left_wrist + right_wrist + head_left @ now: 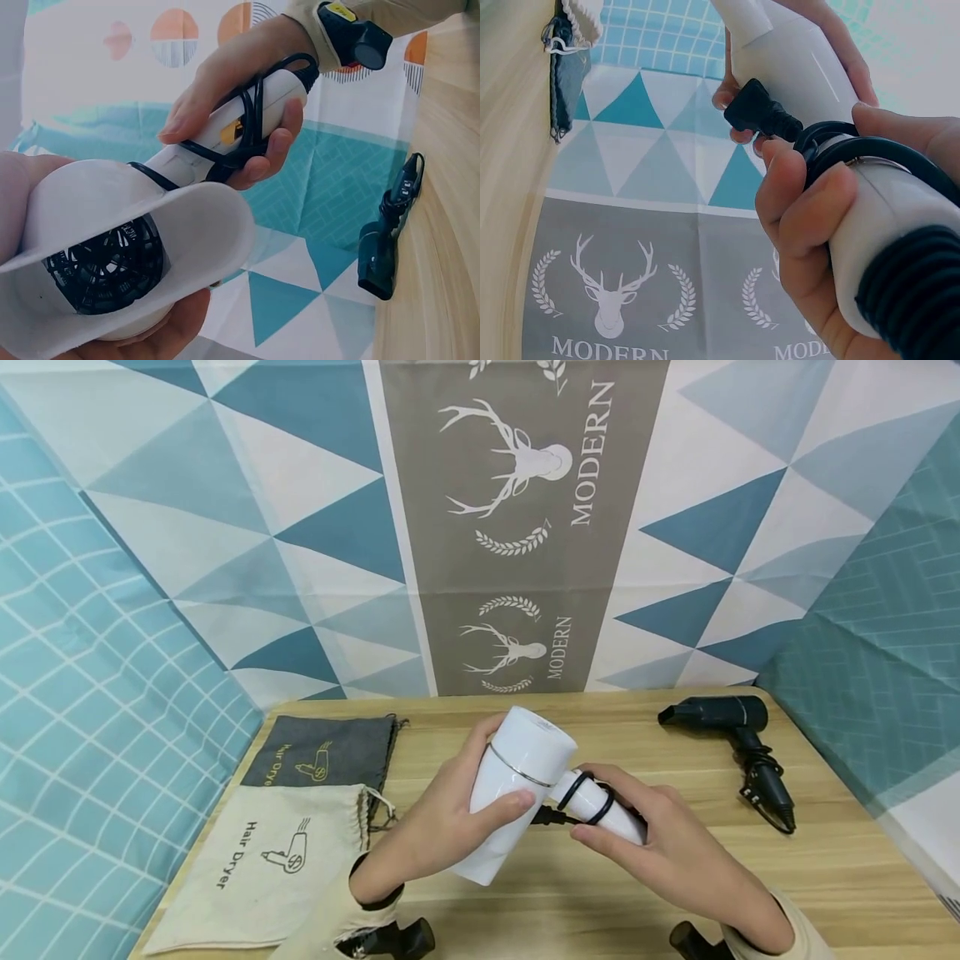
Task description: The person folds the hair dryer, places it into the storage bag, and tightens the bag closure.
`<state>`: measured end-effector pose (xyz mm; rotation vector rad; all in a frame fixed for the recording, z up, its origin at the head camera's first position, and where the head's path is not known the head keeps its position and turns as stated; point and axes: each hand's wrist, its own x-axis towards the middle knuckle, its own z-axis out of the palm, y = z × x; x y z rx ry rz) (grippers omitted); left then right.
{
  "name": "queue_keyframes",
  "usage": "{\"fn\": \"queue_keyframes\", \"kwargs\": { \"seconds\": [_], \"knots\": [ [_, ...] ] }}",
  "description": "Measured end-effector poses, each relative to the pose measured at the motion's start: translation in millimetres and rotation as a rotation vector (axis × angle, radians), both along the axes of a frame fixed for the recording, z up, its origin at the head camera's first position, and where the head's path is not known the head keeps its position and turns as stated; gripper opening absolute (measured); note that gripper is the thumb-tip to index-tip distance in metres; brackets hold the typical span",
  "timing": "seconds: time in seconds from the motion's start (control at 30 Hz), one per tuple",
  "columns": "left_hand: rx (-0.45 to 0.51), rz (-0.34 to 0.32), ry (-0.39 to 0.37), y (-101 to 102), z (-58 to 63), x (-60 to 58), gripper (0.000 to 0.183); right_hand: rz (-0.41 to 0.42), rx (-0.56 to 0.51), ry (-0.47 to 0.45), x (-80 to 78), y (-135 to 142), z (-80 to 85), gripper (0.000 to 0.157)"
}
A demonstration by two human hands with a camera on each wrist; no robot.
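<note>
A white hair dryer (517, 768) is held above the table in both hands. My left hand (457, 810) grips its barrel, thumb across the side. Around the handle (611, 814) curl the fingers of my right hand (660, 827). The black cord (251, 124) is wound about that handle, and its plug (751, 109) sticks out beside the barrel in the right wrist view. In the left wrist view the wide flat nozzle (214, 232) faces the camera, with a dark round grille (109, 262) inside it.
A black hair dryer (723, 714) with its cord wrapped round the handle lies at the table's right. On the left, a cream drawstring bag (255, 877) overlaps a dark grey one (330, 747), both printed "Hair Dryer". Patterned cloth walls (525, 560) rise behind the wooden table (600, 910).
</note>
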<state>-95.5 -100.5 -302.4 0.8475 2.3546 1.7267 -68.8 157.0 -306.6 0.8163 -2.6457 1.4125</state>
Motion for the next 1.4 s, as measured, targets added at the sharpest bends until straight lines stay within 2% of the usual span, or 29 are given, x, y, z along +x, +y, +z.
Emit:
{"fn": "queue_keyframes", "kwargs": {
  "seconds": [0.4, 1.17, 1.4],
  "knots": [
    [0.017, 0.03, 0.047, 4.9, 0.7, 3.1, 0.067, -0.024, 0.026, 0.068, 1.5, 1.3, 2.0, 0.046],
    [0.039, 0.051, 0.069, 4.7, 1.8, 6.1, 0.069, -0.071, -0.001, 0.091, 2.7, -4.2, 1.1, 0.046],
    [0.041, 0.072, 0.131, 3.3, 4.0, 7.4, 0.071, -0.081, -0.041, 0.181, 3.3, -7.8, -0.7, 0.051]
  ]
}}
